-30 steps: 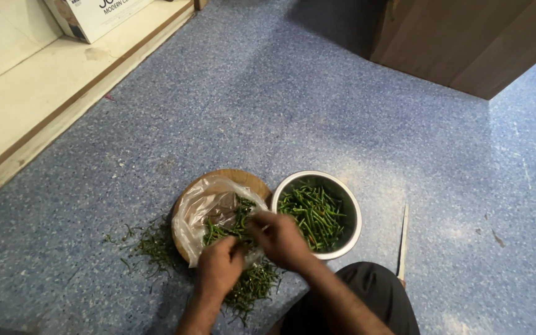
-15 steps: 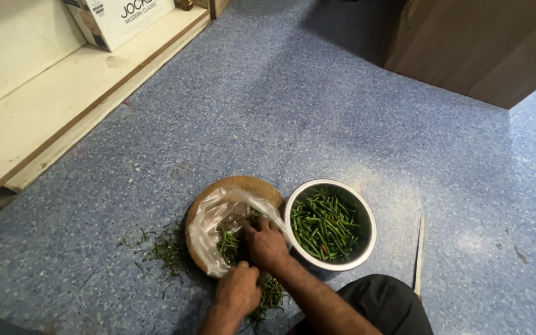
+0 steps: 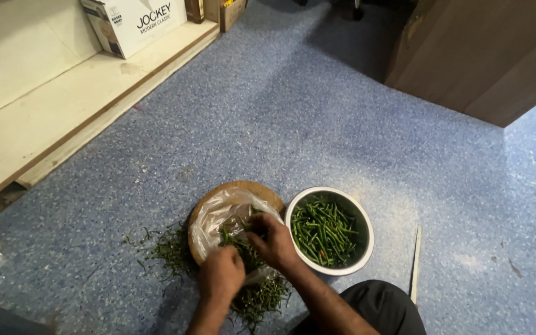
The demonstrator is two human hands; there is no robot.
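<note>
On the speckled blue floor a round wooden board lies flat, with a crumpled clear plastic bag spread over its left part and a heap of slim green chillies spilling from the bag toward the lower edge of the view. The right hand rests on that heap near the bag's mouth, fingers curled down into the chillies — its grip looks closed around a few of them, though exactly what it pinches cannot be told. The left hand sits just below and to the left, knuckles up, also bent over the pile; whether its grip holds anything is hidden by the back of the hand. Just beside the board, on the right, stands a round steel bowl filled with more green chillies. Loose green stems and scraps lie scattered on the floor left of the board. A thin pale stick lies well to the right of the bowl — near a dark-trousered knee.
</note>
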